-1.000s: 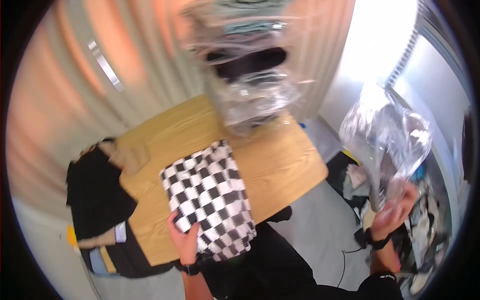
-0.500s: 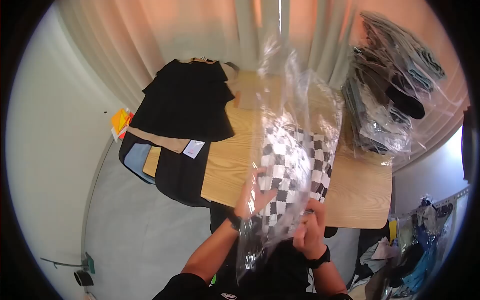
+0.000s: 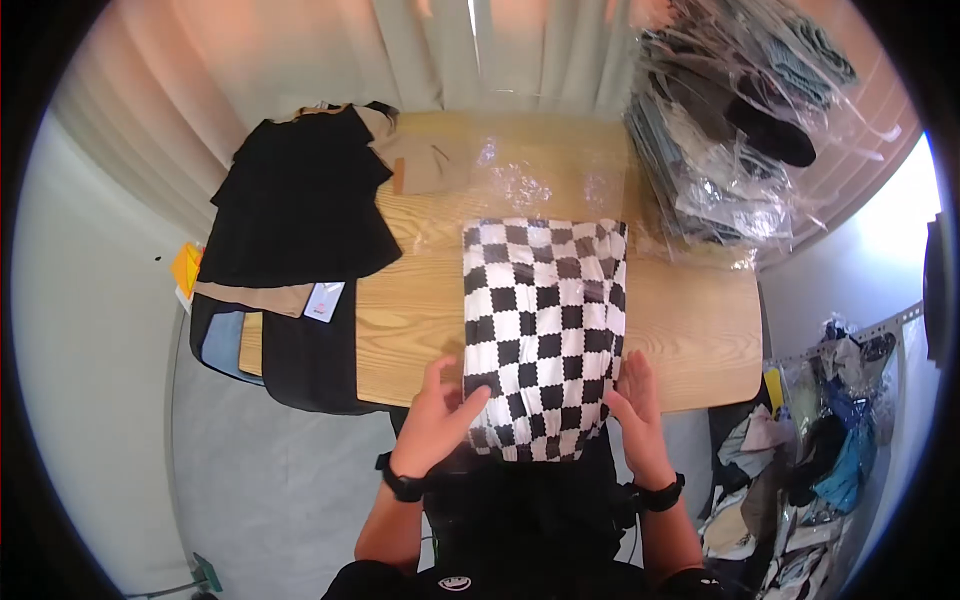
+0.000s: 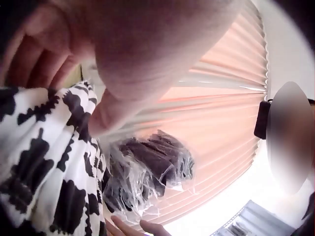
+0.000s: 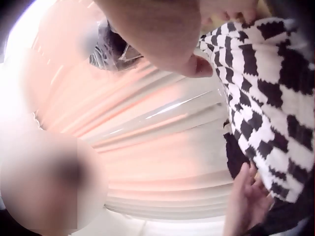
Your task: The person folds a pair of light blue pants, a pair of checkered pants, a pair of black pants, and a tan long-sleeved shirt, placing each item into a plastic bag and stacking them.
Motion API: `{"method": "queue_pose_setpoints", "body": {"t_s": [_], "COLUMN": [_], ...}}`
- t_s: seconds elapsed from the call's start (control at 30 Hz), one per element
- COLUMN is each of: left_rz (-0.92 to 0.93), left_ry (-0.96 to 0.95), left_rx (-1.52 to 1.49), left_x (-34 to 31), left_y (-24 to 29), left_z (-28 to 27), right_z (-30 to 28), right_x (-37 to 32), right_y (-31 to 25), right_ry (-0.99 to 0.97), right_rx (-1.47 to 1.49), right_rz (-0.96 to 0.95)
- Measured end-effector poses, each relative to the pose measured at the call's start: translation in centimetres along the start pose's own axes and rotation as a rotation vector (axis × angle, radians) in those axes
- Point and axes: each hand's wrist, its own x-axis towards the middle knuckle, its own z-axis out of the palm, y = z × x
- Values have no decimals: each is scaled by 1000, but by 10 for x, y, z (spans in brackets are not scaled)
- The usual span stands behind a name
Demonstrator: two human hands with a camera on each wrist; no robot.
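Note:
A folded black-and-white checkered garment (image 3: 545,330) lies at the table's front edge, its near end overhanging toward my lap. A clear plastic bag (image 3: 520,185) is spread flat on the wood by its far edge. My left hand (image 3: 430,425) is at the garment's left side, thumb over the cloth and index finger apart from it. At the opposite side is my right hand (image 3: 643,415), fingers straight and thumb near the cloth's edge. In the left wrist view, the left thumb (image 4: 106,115) lies right at the checkered cloth.
A black tiered top (image 3: 305,200) and dark trousers (image 3: 310,350) with a white tag (image 3: 324,300) lie on the table's left side. Bagged clothes are piled (image 3: 720,150) at the back right. More bagged garments (image 3: 800,450) stand beside the table at right. A curtain (image 3: 420,60) hangs behind.
The plastic bag, first held up in my right hand at the right, came over the garment and now lies flat on the table. My right hand has let go of it and is beside the garment.

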Motion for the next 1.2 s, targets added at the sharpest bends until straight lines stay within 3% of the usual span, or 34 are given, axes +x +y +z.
{"method": "queue_pose_setpoints", "body": {"t_s": [0.07,0.13,0.2,0.27,0.33,0.47,0.5,0.53,0.6,0.63,0.67,0.73,0.8,0.83,0.9,0.97,1.03,1.13,1.2], "left_rz": [-18,-49,80,47,61,150,72,38,92,261,248,228,585,449,543,671,945,1103,1054], "left_ry": [-121,-235,-315,-352,-369,-323,-331,-398,-577,-587,-585,-1073,-923,-853,-511,-42,193,328,268], "left_rx": [-88,-176,-486,-538,-619,-357,-202,-127,123,161,166,144,268,282,251,507,925,1134,1129], "left_x": [-1,-3,-6,-17,-28,-51,-57,-62,-68,-69,-67,-51,-33,-23,15,68,128,173,188], "left_y": [-20,-31,-32,-30,-28,-4,2,15,30,24,26,38,41,60,67,74,67,52,42], "left_z": [-3,3,15,19,27,53,59,63,67,70,66,49,33,23,11,1,-15,-22,-22], "right_z": [3,7,7,-4,-2,5,9,10,8,8,7,-10,-6,-11,-19,-24,-26,-25,-24], "right_x": [-8,-10,-11,-7,-16,-24,-30,-35,-45,-50,-51,-61,-66,-68,-73,-79,-82,-83,-85], "right_y": [-11,-20,-25,-18,-19,-21,-22,-22,-19,-15,-19,-12,-23,-22,-16,-9,-10,-14,-21], "right_ry": [4,-85,-102,-318,-183,-242,-238,-279,-400,-367,-339,-292,-127,-125,-132,-169,-183,-160,-167], "right_rx": [23,258,285,335,225,437,488,448,80,94,42,23,108,61,14,-78,-155,-256,-222], "right_rz": [55,250,320,582,622,755,757,685,500,489,522,575,512,495,475,306,271,163,162]}}
